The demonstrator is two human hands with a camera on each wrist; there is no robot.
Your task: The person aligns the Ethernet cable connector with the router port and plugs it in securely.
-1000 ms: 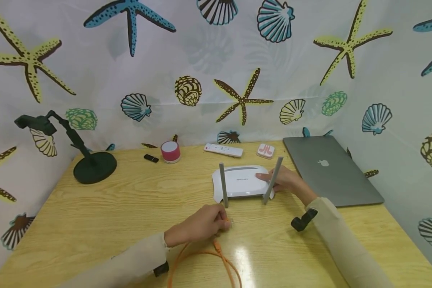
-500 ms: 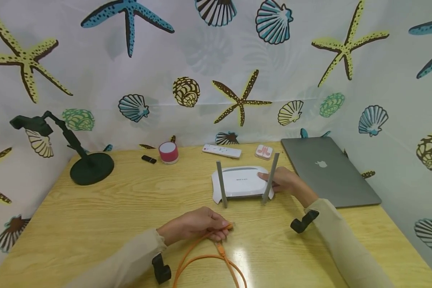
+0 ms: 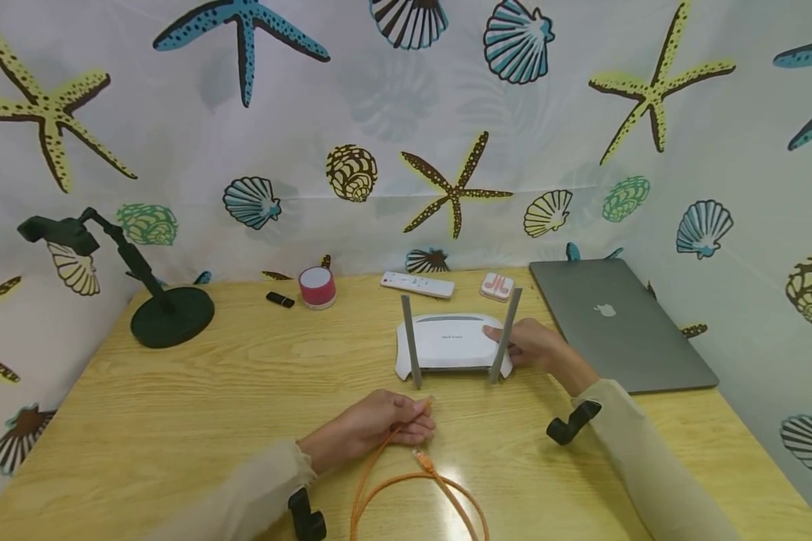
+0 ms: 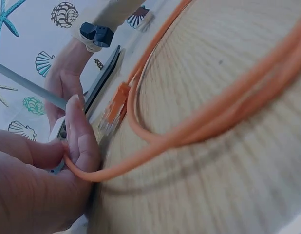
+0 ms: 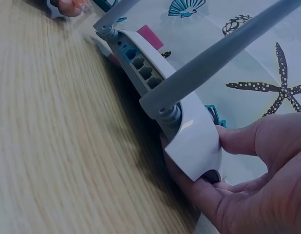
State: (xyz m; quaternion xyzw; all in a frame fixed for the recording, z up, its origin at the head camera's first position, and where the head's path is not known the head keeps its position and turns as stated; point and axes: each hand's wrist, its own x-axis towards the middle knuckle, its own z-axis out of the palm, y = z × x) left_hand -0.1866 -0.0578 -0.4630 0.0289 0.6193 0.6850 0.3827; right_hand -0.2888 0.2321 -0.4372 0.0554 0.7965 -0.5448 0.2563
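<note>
My left hand (image 3: 379,427) pinches one end of an orange Ethernet cable (image 3: 372,460), its clear plug (image 3: 428,404) pointing toward the router. The cable's other plug (image 3: 422,457) lies loose just below that hand; the left wrist view shows this loose plug (image 4: 115,105) close up. A white router (image 3: 449,342) with two grey antennas sits ahead, apart from the held plug. My right hand (image 3: 534,347) grips its right end, thumb on top and fingers underneath. In the right wrist view, a row of ports (image 5: 144,69) on the router faces the near side, one of them blue.
A closed grey laptop (image 3: 622,330) lies right of the router. Behind it are a white remote (image 3: 417,284) and a small case with earphones (image 3: 497,286). Further left stand a pink-and-white cylinder (image 3: 317,287), a black USB stick (image 3: 280,300) and a dark desk lamp (image 3: 172,315).
My left hand has turned the held plug from pointing right to pointing forward. The loose plug and the cable loop have shifted right. The right hand keeps its grip on the router.
</note>
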